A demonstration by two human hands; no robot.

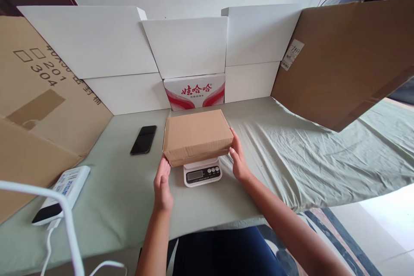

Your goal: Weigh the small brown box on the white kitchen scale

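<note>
1. Closed brown cardboard box (pixel 197 136) sits on a small white digital kitchen scale (pixel 202 172), mid-table, in front of a red-and-white printed carton (pixel 194 91).
2. Left hand (pixel 162 183) flat against the box's lower left corner, fingers straight, grip apart, touching rather than clasping.
3. Right hand (pixel 238 158) pressed to the box's right end, fingers loosely spread; not clamped either.
4. Step in hand, as I judge it: box being settled or steadied on the scale. Next move likely calls for both hands coming clear so the box rests free.
5. Scale display is too small to read (box overhangs most of the platform).
6. Black phone (pixel 144 139) lies left of the box, apart from it.
7. White power bank (pixel 61 194) at left, partly behind a white bar; its cable runs out of view.
</note>
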